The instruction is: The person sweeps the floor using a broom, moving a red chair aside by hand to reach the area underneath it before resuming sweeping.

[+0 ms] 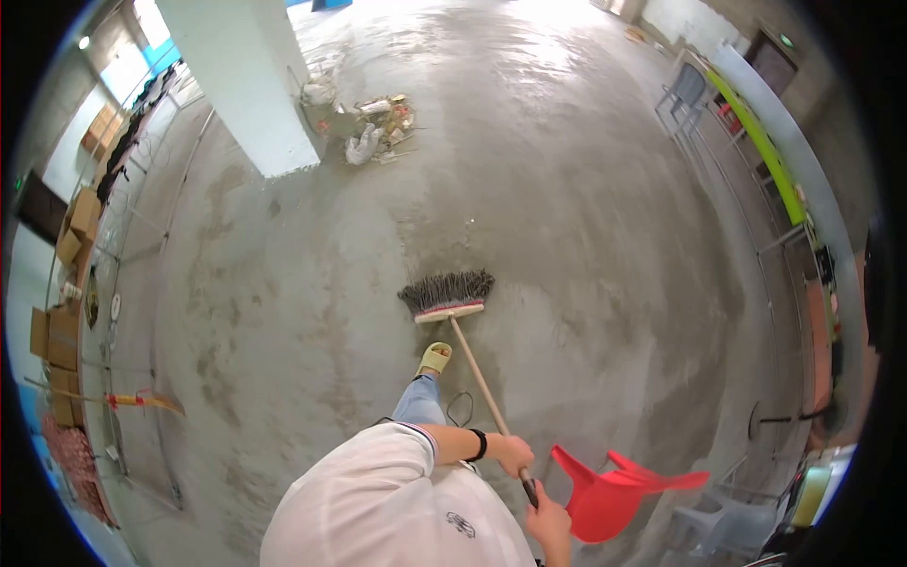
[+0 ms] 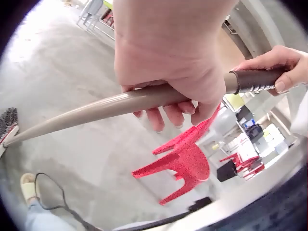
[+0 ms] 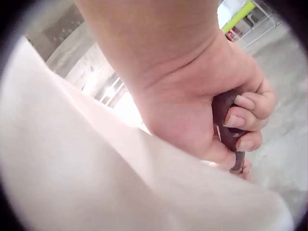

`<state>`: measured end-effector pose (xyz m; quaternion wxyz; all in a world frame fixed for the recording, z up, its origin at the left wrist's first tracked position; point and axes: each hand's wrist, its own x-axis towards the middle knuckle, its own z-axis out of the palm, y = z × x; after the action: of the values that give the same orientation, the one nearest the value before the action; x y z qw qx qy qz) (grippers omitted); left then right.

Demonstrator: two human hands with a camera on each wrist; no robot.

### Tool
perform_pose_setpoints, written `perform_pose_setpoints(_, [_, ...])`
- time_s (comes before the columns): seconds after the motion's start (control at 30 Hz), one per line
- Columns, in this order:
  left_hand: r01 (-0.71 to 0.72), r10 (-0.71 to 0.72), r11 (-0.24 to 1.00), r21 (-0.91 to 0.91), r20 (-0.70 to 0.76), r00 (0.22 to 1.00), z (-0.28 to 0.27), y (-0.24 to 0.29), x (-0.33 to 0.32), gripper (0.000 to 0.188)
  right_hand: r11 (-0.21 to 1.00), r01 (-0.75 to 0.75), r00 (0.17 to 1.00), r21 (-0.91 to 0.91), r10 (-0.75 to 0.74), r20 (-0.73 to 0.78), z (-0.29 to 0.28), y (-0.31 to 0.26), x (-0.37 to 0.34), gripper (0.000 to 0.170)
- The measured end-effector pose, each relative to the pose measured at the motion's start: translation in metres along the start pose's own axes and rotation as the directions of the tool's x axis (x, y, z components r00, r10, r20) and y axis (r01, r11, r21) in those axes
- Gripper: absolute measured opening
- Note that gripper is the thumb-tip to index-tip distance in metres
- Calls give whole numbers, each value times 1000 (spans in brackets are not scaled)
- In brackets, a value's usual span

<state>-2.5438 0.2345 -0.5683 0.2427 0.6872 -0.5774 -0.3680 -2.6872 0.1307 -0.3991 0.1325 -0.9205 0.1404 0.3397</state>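
Observation:
A broom with dark bristles (image 1: 446,286) and a pale head stands on the grey floor, in front of a foot in a yellow slipper (image 1: 435,358). Its wooden handle (image 1: 480,374) slants back toward the person's waist. The left hand (image 1: 513,455), below a black wristband, grips the lower part of the handle; in the left wrist view its fingers curl under the shaft (image 2: 96,109). Around the dark end grip (image 3: 224,113) the right hand (image 1: 548,518) is wrapped, with its fingertips showing in the right wrist view.
A red plastic chair (image 1: 605,501) is close by the right hand. Ahead on the left, a rubbish pile (image 1: 378,130) lies beside a white pillar (image 1: 248,90). Cardboard boxes (image 1: 62,338) line the left side; a long green-topped table (image 1: 756,132) and grey chair (image 1: 688,93) stand right.

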Motion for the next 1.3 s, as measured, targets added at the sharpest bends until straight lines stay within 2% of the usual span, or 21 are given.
perform_pose_setpoints(0.07, [-49, 52, 998, -43, 87, 995, 29, 27, 18, 21, 1000, -15, 995, -16, 14, -101, 17, 27, -39, 58])
perform_pose_setpoints(0.1, [-87, 101, 992, -95, 147, 984, 42, 38, 24, 20, 1000, -25, 995, -1, 25, -99, 19, 36, -57, 58])
perform_pose_setpoints(0.13, [-89, 103, 992, -94, 160, 982, 53, 44, 26, 20, 993, 12, 994, 117, 1, -113, 21, 45, -71, 52])
perform_pose_setpoints(0.17, [-99, 112, 986, -135, 91, 990, 61, 47, 25, 18, 972, 57, 991, 227, -28, -130, 20, 48, -81, 45])
perform_pose_setpoints(0.2, [-107, 111, 977, -183, 14, 994, 71, 51, 24, 16, 961, 29, 994, 275, 3, -114, 17, 47, -88, 45])
perform_pose_setpoints(0.23, [-97, 100, 977, -190, 8, 995, 86, 52, 26, 16, 962, 36, 994, 270, -8, -105, 14, 44, -90, 45])
perform_pose_setpoints(0.3, [3, -26, 986, -165, -135, 990, 114, 46, 38, 14, 958, -54, 995, 281, 75, -64, 10, 38, -87, 45])
perform_pose_setpoints(0.33, [6, -29, 986, -167, -135, 990, 113, 42, 43, 14, 959, -53, 995, 280, 73, -61, 22, 49, -78, 45])
perform_pose_setpoints(0.4, [24, -44, 985, -169, -118, 992, 107, 33, 47, 12, 994, 104, 940, -19, -105, -326, 56, 78, -54, 55])
perform_pose_setpoints(0.43, [24, -43, 984, -174, -109, 993, 103, 30, 45, 12, 995, 99, 943, -13, -98, -319, 56, 78, -47, 55])
perform_pose_setpoints(0.5, [110, -137, 983, -149, -184, 973, 75, 21, 47, 12, 979, 92, 936, -184, -148, -320, 29, 72, -24, 53])
perform_pose_setpoints(0.57, [128, -169, 973, -190, -220, 961, 46, 10, 46, 11, 966, 160, 950, -204, -206, -233, 13, 87, 7, 53])
perform_pose_setpoints(0.6, [120, -165, 972, -203, -224, 960, 28, 1, 45, 11, 967, 154, 957, -205, -198, -213, -2, 77, 16, 53])
perform_pose_setpoints(0.67, [103, -155, 970, -221, -235, 960, 7, -16, 42, 12, 964, 184, 912, -194, -240, -331, -32, 51, 38, 47])
perform_pose_setpoints(0.77, [155, -205, 963, -218, -225, 953, -24, -57, 28, 15, 948, 234, 910, -217, -292, -293, -55, 15, 75, 48])
perform_pose_setpoints(0.97, [255, -307, 942, -217, -258, 916, -104, -150, -66, 15, 932, 259, 912, -254, -322, -254, -97, -120, 154, 50])
perform_pose_setpoints(1.03, [234, -290, 947, -220, -276, 917, -121, -176, -101, 15, 945, 244, 923, -219, -296, -248, -100, -160, 170, 49])
perform_pose_setpoints(1.1, [210, -268, 955, -208, -312, 911, -127, -197, -125, 14, 943, 239, 928, -231, -292, -233, -97, -189, 179, 49])
perform_pose_setpoints(1.17, [102, -179, 974, -203, -407, 896, -126, -213, -147, 12, 941, 233, 930, -245, -289, -227, -90, -213, 183, 50])
perform_pose_setpoints(1.23, [94, -167, 977, -193, -410, 897, -120, -213, -158, 11, 950, 180, 945, -256, -239, -224, -79, -219, 180, 48])
perform_pose_setpoints(1.3, [143, -186, 981, -130, -423, 887, -112, -212, -157, 13, 942, 210, 927, -262, -277, -254, -66, -211, 184, 47])
